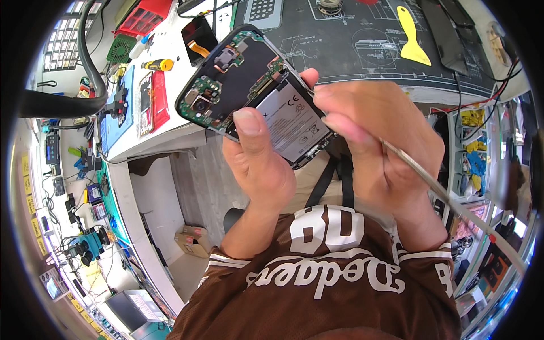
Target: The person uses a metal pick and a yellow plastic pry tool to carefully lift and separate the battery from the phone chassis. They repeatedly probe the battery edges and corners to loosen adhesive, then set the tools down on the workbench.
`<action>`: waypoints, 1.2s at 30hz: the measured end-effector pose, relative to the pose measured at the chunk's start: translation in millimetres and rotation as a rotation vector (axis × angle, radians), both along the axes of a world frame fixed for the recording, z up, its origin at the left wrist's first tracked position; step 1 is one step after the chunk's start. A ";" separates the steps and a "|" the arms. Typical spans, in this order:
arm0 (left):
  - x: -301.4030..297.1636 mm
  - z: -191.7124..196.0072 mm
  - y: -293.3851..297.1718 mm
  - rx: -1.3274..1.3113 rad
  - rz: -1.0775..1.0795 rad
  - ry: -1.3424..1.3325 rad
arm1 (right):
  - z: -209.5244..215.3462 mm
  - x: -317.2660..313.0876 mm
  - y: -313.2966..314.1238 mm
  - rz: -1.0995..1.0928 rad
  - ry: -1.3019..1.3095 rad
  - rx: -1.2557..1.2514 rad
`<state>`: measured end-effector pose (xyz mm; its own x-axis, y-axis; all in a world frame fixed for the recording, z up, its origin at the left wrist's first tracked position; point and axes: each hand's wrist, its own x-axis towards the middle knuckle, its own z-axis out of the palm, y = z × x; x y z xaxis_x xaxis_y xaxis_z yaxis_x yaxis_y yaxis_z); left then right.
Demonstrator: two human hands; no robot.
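An opened smartphone [296, 118] with its back off is held tilted in front of me. Its camera modules, green circuit boards and pale battery show. My left hand [258, 161] grips the phone's lower left edge, thumb across the inside and a fingertip showing past the far edge. My right hand [391, 133] pinches a long, thin, greyish tool [430, 180], whose shaft runs back toward the lower right. The tool's fine tip sits at the phone's right edge, beside the battery; whether it touches cannot be made out.
A dark work mat [351, 51] covers the bench ahead, with a yellow scraper [412, 39] on it. Left lie a dark screen panel [198, 41], a yellow screwdriver [158, 65], a red tray [161, 99] and a blue mat [122, 122]. A thick black arm [62, 105] juts in there.
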<state>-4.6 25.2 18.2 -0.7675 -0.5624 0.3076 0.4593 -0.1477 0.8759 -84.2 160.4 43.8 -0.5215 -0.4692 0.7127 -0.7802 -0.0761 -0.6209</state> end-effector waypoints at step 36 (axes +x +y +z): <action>-1.0 5.5 -4.6 0.094 -0.025 -0.105 | -7.6 5.1 0.9 0.036 -0.192 -0.040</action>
<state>-5.6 20.6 23.7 -0.8069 -0.5652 0.1717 0.3607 -0.2412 0.9009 -79.1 161.3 36.2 -0.6333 -0.4629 0.6201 -0.6436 -0.1298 -0.7542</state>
